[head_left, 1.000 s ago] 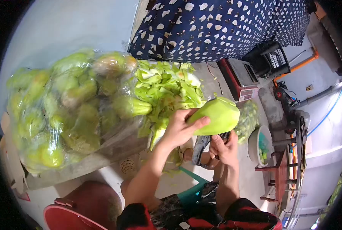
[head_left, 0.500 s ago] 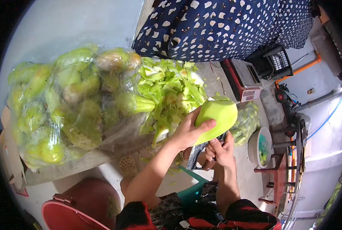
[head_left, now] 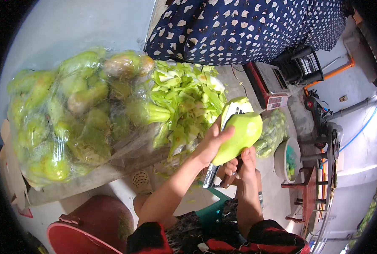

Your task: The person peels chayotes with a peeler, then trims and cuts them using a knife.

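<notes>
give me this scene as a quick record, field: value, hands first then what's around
left hand: holding green vegetable
right hand: gripping tool, partly hidden
peels: heaped beyond the hands
large clear bag: whole vegetables inside, left of peels
small clear bag: green contents, right of held vegetable
scale: red, near black crate
bin: red, lower left

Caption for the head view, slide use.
Left hand holding a pale-green vegetable, right hand gripping a brown-handled tool, beside heaped peelings.
</notes>
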`<state>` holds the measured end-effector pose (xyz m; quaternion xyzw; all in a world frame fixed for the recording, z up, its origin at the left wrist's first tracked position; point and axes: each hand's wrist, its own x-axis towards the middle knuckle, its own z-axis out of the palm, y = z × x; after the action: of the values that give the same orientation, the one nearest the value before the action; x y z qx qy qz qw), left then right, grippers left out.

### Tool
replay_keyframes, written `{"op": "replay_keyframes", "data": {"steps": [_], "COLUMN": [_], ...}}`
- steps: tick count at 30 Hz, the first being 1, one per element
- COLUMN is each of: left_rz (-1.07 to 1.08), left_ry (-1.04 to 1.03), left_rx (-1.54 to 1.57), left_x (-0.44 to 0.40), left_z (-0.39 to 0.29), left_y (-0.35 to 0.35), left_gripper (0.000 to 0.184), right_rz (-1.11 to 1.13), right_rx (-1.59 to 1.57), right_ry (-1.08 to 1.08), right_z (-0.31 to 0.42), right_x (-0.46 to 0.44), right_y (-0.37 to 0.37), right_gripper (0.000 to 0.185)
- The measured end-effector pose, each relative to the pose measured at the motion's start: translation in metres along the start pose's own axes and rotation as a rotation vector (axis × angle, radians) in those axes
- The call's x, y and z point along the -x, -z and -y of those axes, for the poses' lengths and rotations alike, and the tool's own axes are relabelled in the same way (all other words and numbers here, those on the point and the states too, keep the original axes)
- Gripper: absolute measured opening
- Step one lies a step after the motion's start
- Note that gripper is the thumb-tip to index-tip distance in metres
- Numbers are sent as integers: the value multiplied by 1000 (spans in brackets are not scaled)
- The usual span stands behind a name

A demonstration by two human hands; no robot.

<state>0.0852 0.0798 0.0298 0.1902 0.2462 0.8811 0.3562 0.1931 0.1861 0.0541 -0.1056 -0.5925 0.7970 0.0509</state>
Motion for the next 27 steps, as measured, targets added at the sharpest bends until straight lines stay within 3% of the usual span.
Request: {"op": "replay_keyframes", "data": {"steps": [2, 5, 6, 8, 10, 15, 20, 21, 23, 25, 27], "left_rz": [-79, -319, -287, -346, -335, -385, -348, -270, -195, -408, -412], "left_ry": [35, 152, 123, -11, -15, -62, -135, -191, -240, -121, -143], "left_rx": [68, 217, 321, 281, 326, 573, 500, 203, -98, 658, 682], "left_x": [-4, -7, -9, -16, -16, -9, -7, -6, -3, 0, -1], "left_z": [3, -5, -4, 1, -12, -39, -65, -65, -70, -87, -86], "left_y": [2, 1, 8, 27, 42, 63, 71, 80, 79, 61, 66], "left_gripper": [62, 70, 74, 80, 82, 85, 84, 84, 83, 81, 77], "right_rz": [3, -19, -12, -137, -170, -211, -218, -283, -355, -389, -455], "right_rx": [2, -349, -352, -698, -722, -531, -403, -272, -82, 41, 238], "right_ry": [-44, -207, -209, -268, -217, -198, -390, -402, -389, -311, -180], "right_z": [-6, -25, -29, -38, -34, -41, -43, -37, -33, -27, -22], "right_x": [-4, -13, -14, -15, -21, -58, -115, -126, -147, -160, -165], "right_y": [4, 5, 7, 14, 23, 66, 76, 65, 57, 50, 50], "right_gripper": [62, 64, 64, 64, 62, 53, 38, 35, 29, 27, 25]}}
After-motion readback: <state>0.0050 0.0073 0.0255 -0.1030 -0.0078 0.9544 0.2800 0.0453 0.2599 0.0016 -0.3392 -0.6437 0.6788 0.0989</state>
